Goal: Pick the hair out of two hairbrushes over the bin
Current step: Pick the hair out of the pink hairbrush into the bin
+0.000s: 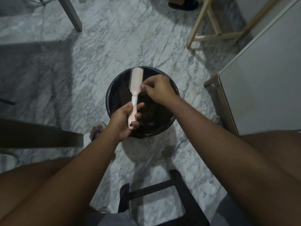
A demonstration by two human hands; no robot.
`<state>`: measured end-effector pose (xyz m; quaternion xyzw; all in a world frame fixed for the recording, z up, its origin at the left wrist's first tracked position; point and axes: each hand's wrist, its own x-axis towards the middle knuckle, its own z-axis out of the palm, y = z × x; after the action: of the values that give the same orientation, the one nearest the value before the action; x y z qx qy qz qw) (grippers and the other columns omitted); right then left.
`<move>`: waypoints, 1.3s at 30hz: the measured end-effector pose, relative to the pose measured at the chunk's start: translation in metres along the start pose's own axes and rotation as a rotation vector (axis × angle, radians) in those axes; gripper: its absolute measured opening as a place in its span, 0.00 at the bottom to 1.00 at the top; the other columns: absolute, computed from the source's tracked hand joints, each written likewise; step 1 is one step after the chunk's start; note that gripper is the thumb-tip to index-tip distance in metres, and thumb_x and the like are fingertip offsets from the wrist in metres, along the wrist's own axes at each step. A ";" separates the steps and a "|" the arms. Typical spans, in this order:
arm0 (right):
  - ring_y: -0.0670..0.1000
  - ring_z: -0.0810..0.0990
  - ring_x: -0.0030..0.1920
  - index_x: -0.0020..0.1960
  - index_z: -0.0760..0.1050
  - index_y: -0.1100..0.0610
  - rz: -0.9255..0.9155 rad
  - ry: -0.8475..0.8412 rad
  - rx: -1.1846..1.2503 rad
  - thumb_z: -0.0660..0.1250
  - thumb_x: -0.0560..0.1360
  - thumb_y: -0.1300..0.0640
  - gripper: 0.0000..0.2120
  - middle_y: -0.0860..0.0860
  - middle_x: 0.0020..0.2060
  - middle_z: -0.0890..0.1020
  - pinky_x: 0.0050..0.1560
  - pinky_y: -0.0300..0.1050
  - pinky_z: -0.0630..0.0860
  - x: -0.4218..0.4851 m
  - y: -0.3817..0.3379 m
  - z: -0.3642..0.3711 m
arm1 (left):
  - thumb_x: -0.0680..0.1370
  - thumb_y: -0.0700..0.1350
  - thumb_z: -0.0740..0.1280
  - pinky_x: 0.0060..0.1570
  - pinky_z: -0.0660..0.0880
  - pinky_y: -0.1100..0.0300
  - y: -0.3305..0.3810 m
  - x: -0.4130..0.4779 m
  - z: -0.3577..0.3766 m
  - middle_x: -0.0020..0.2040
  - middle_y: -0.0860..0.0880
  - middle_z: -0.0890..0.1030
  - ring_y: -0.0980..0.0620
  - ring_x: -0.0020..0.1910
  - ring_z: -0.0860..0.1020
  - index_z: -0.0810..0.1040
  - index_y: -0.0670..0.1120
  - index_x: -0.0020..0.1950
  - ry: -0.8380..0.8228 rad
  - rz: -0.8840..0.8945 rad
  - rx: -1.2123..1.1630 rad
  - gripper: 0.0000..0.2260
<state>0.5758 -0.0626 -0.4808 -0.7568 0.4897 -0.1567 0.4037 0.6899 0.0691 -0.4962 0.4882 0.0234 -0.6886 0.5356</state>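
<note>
Head view, looking down at grey-veined white marble floor [101, 51]. Round black bin w/ black liner bag [167, 123] sits on floor, mid-frame. Dark clump inside bin, prob. hair, too dim to be sure.

Left hand [123, 119] holds pale pink plastic hairbrush w/ white collar [136, 93] by its handle, fingers wrapped round the lower handle, thumb lying along it toward the collar. Brush stands roughly upright in frame, bristle head over far-left part of bin rim, bristles facing up/right. Handle end over near-left side of bin.

Right hand [158, 90] comes in from right, over bin centre. Thumb & forefinger pressed together in a pinch right at brush head's right edge, near base of bristles; other fingers curled. Whether a strand sits in the pinch: can't tell, too fine.

Around: black plastic stool frame [162, 191] on floor at near edge, between the knees. Light wooden frame legs [210, 35] far right. White cabinet side [263, 75] along right edge, close to bin. Grey table leg [71, 15] far left. Dark slab edge [40, 136] juts in from left, hides part of floor. Foot in blue sandal [96, 132] just left of bin, partly behind left wrist; forearms cover near bin rim. Second brush not seen.
</note>
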 end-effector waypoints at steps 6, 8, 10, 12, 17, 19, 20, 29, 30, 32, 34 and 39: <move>0.46 0.80 0.38 0.43 0.80 0.58 0.112 0.375 0.219 0.62 0.81 0.55 0.13 0.46 0.34 0.82 0.46 0.41 0.76 0.011 0.005 -0.016 | 0.85 0.46 0.55 0.21 0.60 0.68 0.002 0.002 0.002 0.53 0.48 0.81 0.58 0.29 0.71 0.67 0.44 0.73 0.036 0.017 -0.046 0.17; 0.48 0.79 0.37 0.42 0.78 0.57 0.048 0.328 0.153 0.65 0.79 0.50 0.13 0.47 0.33 0.80 0.43 0.43 0.75 0.010 0.002 -0.017 | 0.84 0.45 0.56 0.20 0.60 0.68 0.000 0.002 0.000 0.53 0.48 0.81 0.58 0.29 0.71 0.67 0.43 0.73 0.036 0.022 -0.004 0.17; 0.47 0.77 0.37 0.44 0.77 0.54 -0.023 0.154 0.034 0.73 0.71 0.43 0.15 0.46 0.36 0.78 0.40 0.40 0.74 0.003 -0.003 -0.010 | 0.84 0.44 0.55 0.20 0.59 0.68 -0.003 0.002 0.001 0.52 0.48 0.80 0.58 0.29 0.71 0.68 0.44 0.73 0.012 0.020 0.031 0.17; 0.46 0.77 0.39 0.49 0.78 0.50 -0.093 0.037 -0.089 0.78 0.64 0.41 0.21 0.49 0.43 0.77 0.43 0.40 0.75 0.000 -0.002 -0.001 | 0.84 0.43 0.54 0.19 0.60 0.67 -0.004 0.001 0.004 0.50 0.49 0.79 0.57 0.29 0.70 0.69 0.47 0.73 -0.029 0.031 0.074 0.17; 0.50 0.80 0.40 0.44 0.83 0.53 -0.146 0.079 -0.157 0.72 0.73 0.49 0.08 0.50 0.40 0.81 0.45 0.50 0.79 0.006 -0.006 0.004 | 0.85 0.42 0.54 0.20 0.61 0.66 -0.003 0.000 0.005 0.49 0.48 0.79 0.56 0.30 0.69 0.71 0.45 0.71 -0.041 0.065 0.130 0.16; 0.53 0.82 0.41 0.44 0.83 0.57 -0.057 0.115 -0.140 0.69 0.76 0.52 0.09 0.53 0.39 0.84 0.47 0.52 0.80 0.013 -0.005 0.002 | 0.84 0.42 0.54 0.20 0.60 0.66 -0.006 -0.001 0.002 0.50 0.47 0.79 0.57 0.29 0.70 0.71 0.44 0.71 -0.021 0.060 0.137 0.16; 0.54 0.83 0.41 0.44 0.83 0.59 0.006 0.159 -0.077 0.67 0.77 0.53 0.10 0.54 0.38 0.85 0.48 0.52 0.80 0.019 -0.004 -0.002 | 0.84 0.42 0.55 0.20 0.60 0.66 -0.007 -0.001 0.001 0.51 0.47 0.79 0.57 0.28 0.70 0.71 0.44 0.70 -0.009 0.061 0.146 0.15; 0.58 0.70 0.68 0.73 0.64 0.53 0.052 -0.071 -0.247 0.75 0.64 0.35 0.45 0.58 0.68 0.69 0.64 0.53 0.72 0.018 -0.018 0.001 | 0.85 0.45 0.56 0.22 0.61 0.65 -0.015 -0.003 0.006 0.49 0.49 0.79 0.56 0.30 0.69 0.73 0.48 0.72 -0.037 0.096 0.285 0.16; 0.55 0.74 0.65 0.69 0.69 0.53 0.027 -0.012 -0.236 0.76 0.66 0.38 0.38 0.55 0.65 0.74 0.61 0.49 0.74 0.023 -0.018 0.001 | 0.85 0.45 0.56 0.22 0.61 0.65 -0.016 -0.004 0.007 0.49 0.49 0.79 0.56 0.30 0.69 0.73 0.49 0.72 -0.040 0.099 0.285 0.16; 0.51 0.79 0.59 0.59 0.80 0.52 0.022 0.129 -0.164 0.75 0.69 0.45 0.21 0.50 0.57 0.82 0.57 0.45 0.77 0.032 -0.019 -0.007 | 0.85 0.44 0.56 0.22 0.61 0.66 -0.015 -0.007 0.009 0.49 0.49 0.79 0.56 0.30 0.68 0.72 0.48 0.72 -0.049 0.095 0.261 0.16; 0.49 0.82 0.54 0.52 0.84 0.50 0.056 0.198 -0.108 0.73 0.71 0.45 0.12 0.48 0.51 0.85 0.53 0.45 0.80 0.037 -0.020 -0.014 | 0.85 0.43 0.55 0.22 0.60 0.67 -0.013 -0.009 0.010 0.48 0.49 0.80 0.56 0.30 0.68 0.73 0.48 0.71 -0.077 0.076 0.218 0.15; 0.50 0.83 0.44 0.45 0.85 0.55 0.100 0.202 -0.131 0.66 0.78 0.48 0.13 0.52 0.40 0.86 0.45 0.42 0.78 0.044 -0.016 -0.023 | 0.84 0.42 0.55 0.21 0.59 0.68 -0.011 -0.011 0.007 0.47 0.48 0.80 0.57 0.29 0.68 0.73 0.48 0.70 -0.124 0.037 0.168 0.15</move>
<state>0.5919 -0.1079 -0.4611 -0.7365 0.5743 -0.1791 0.3092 0.6762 0.0777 -0.4904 0.4882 -0.0768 -0.7071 0.5058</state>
